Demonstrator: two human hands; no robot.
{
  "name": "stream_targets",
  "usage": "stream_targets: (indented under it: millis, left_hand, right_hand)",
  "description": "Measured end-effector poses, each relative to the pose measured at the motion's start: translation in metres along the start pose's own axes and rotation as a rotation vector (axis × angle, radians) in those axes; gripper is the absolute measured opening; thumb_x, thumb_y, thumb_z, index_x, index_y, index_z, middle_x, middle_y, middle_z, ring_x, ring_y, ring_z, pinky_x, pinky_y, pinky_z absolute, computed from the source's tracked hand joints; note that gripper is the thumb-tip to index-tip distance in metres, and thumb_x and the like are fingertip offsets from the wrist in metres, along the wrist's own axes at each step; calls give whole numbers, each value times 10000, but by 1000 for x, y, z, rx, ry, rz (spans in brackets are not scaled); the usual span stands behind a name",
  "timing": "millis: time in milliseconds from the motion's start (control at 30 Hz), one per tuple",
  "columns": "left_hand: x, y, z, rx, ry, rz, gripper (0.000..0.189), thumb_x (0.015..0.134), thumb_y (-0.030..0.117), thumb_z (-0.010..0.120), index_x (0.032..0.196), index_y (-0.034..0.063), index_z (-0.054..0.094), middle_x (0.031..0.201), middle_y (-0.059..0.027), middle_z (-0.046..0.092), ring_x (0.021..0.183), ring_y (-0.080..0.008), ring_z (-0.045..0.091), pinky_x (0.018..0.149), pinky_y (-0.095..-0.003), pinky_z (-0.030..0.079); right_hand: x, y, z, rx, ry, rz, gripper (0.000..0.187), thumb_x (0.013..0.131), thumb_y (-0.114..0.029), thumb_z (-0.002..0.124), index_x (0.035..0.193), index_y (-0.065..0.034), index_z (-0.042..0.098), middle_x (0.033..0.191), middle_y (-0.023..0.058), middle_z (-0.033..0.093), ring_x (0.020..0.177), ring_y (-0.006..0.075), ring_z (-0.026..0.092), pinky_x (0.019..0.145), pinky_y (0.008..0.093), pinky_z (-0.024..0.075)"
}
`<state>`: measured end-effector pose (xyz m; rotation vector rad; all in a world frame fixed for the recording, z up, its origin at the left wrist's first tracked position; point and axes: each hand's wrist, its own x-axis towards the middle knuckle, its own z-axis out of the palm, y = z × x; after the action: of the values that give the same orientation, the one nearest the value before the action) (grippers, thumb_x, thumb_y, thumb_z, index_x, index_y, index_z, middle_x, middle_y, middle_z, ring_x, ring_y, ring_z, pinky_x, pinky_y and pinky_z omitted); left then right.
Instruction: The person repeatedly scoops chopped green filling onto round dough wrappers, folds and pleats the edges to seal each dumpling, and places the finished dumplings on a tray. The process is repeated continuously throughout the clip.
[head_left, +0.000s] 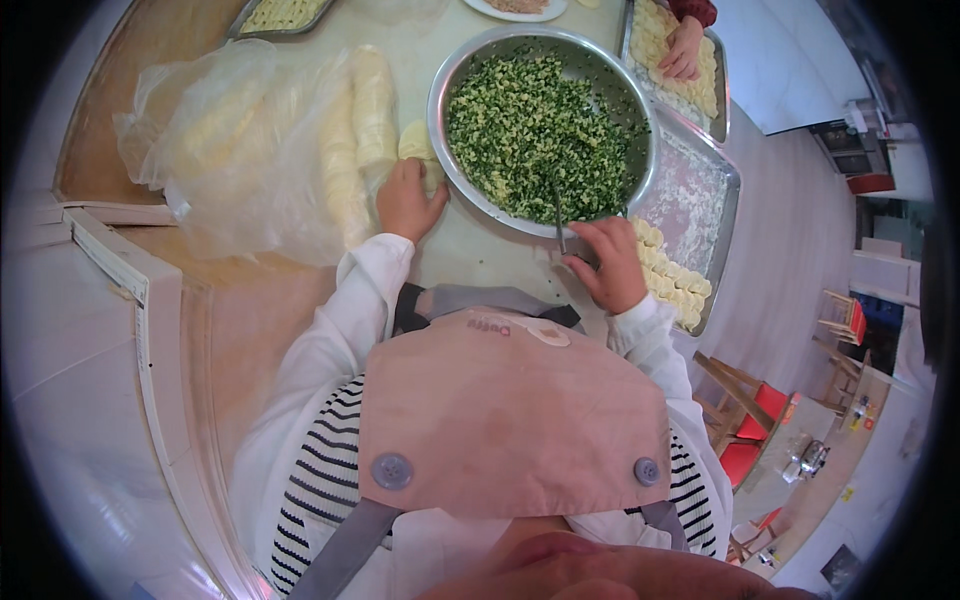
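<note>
My left hand (409, 201) rests at the near end of the dough wrappers, its fingertips touching a pale round wrapper (415, 141). Whether it grips that wrapper is hidden by the fingers. Beside it, long stacks of wrappers (373, 105) lie in a clear plastic bag (217, 142). A large steel bowl (491, 217) holds chopped green and yellow filling (540, 135). At the bowl's near right rim, my right hand (613, 262) holds a thin metal utensil (559, 214) between thumb and fingers. The utensil's far end reaches the filling.
Right of the bowl, a floured metal tray (694, 180) carries rows of dumplings (671, 281). Another person's hand (682, 51) is over a fuller tray (721, 90) behind it. A plate (551, 10) and another tray (324, 13) stand at the far side. Chairs (757, 420) stand lower right.
</note>
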<state>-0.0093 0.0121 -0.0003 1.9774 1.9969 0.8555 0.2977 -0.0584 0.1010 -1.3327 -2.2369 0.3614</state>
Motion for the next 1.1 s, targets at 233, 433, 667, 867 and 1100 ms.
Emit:
stream_targets:
  millis: [233, 433, 667, 867, 1100]
  left_hand:
    - [5, -3, 4, 10, 79, 20, 290, 725, 206, 722, 884, 39, 546, 832, -148, 583, 762, -347, 591, 669, -436, 465]
    - [-11, -23, 3, -380, 32, -109, 178, 782, 121, 646, 932, 33, 607, 840, -127, 606, 764, -290, 607, 701, -382, 493]
    - [-9, -45, 6, -799, 193, -520, 182, 893, 184, 581, 941, 9, 601, 1005, -101, 662, 831, -187, 632, 737, -319, 509]
    - [-3, -36, -27, -1716, 234, -898, 211, 972, 162, 464, 1086, 2, 539, 1111, -111, 643, 995, -238, 643, 826, -397, 543]
    - [-19, 30, -76, -1790, -341, -729, 285, 983, 103, 496, 1263, 64, 457, 1216, -147, 597, 1090, -249, 612, 890, -379, 539]
  right_hand:
    - [29, -13, 23, -22, 26, -95, 201, 757, -123, 735, 947, -98, 673, 863, 70, 586, 948, 305, 533, 849, 404, 452]
    - [37, -4, 26, -29, 66, -76, 155, 796, -94, 703, 946, -79, 665, 852, 84, 587, 890, 307, 530, 797, 400, 448]
    - [39, 12, 21, -30, 86, -1, 149, 807, -119, 695, 951, -82, 686, 845, 88, 609, 875, 308, 555, 795, 413, 457]
    - [36, 9, 12, -52, 31, -11, 185, 800, -174, 714, 959, -82, 688, 869, 87, 610, 866, 305, 556, 805, 412, 453]
    - [37, -44, 0, 175, 70, 5, 202, 808, -170, 729, 970, -61, 680, 866, 73, 621, 849, 259, 574, 784, 365, 469]
